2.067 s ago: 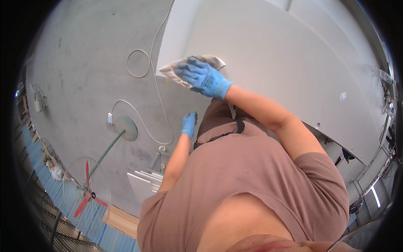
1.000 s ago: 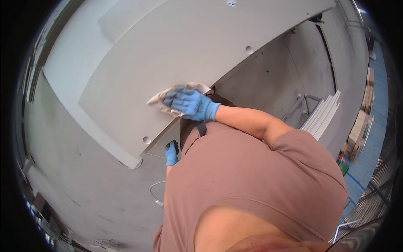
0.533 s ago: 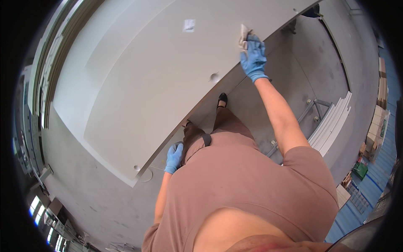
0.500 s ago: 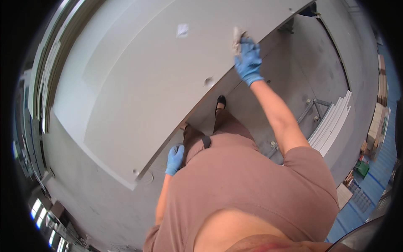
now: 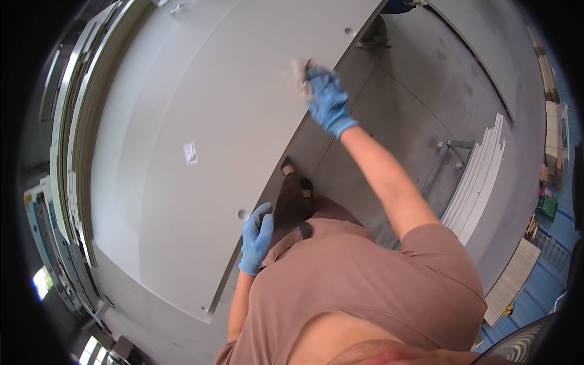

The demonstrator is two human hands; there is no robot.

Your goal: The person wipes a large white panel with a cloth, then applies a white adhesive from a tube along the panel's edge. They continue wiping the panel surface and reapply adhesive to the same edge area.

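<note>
A large pale grey panel (image 5: 201, 91) lies before me, with a small white label (image 5: 191, 154) on it. Near its close edge are round recesses, one (image 5: 243, 214) beside my left hand and another (image 5: 349, 31) farther off. My right hand (image 5: 330, 100), in a blue glove, is closed round a crumpled off-white rag (image 5: 300, 78) and presses it on the panel by that edge. Rag and fingertips are slightly blurred. My left hand (image 5: 256, 239), gloved in blue too, hovers at the near edge, thumb and fingers apart, holding nothing. Whether it touches the panel I cannot tell.
White strips (image 5: 477, 182) are stacked at the right against a grey metal frame (image 5: 447, 155). Several panels (image 5: 79, 128) stand on edge at the far left. Another grey panel (image 5: 486, 48) is at the upper right. Board stacks (image 5: 552, 134) line the right side.
I have moved along the panel, so its label appears lower and farther left. My right hand has slid the rag along the panel. My left hand has risen to the panel's edge, fingers spreading.
</note>
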